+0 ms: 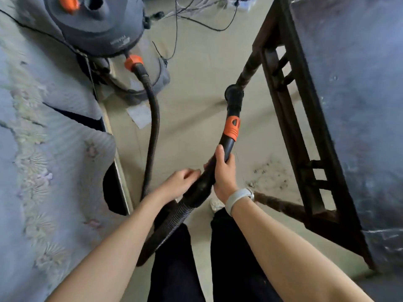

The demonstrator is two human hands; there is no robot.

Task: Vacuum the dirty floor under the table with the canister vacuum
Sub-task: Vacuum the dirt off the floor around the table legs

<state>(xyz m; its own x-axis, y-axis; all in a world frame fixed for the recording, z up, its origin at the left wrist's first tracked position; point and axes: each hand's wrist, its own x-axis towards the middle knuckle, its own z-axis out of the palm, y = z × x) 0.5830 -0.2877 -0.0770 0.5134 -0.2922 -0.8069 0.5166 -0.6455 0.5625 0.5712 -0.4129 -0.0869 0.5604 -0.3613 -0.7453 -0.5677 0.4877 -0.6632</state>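
Looking from the left side, we see a pale blue quilted cover (43,149) with embroidered flowers hanging down to the beige floor (192,88). Beside it, at the top, stands the grey canister vacuum (98,29) with an orange knob, and thin black cables (174,29) lie loose on the floor behind it. A black ribbed hose (152,127) leaves the canister through an orange collar, runs down the floor and curves up to the hands. Our left hand (178,182) touches the curved black handle (202,179) with fingers lightly bent; we cannot tell if it really grips. Our right hand (224,171), with a white band on the wrist, is curled firmly around the same handle. Above it the wand has an orange sleeve, and its black nozzle (234,94) points down near a table leg. Right of the hands, dark crumbs and dirt (270,173) lie scattered on the floor beside and below the dark wooden table (305,127), which fills the right side.
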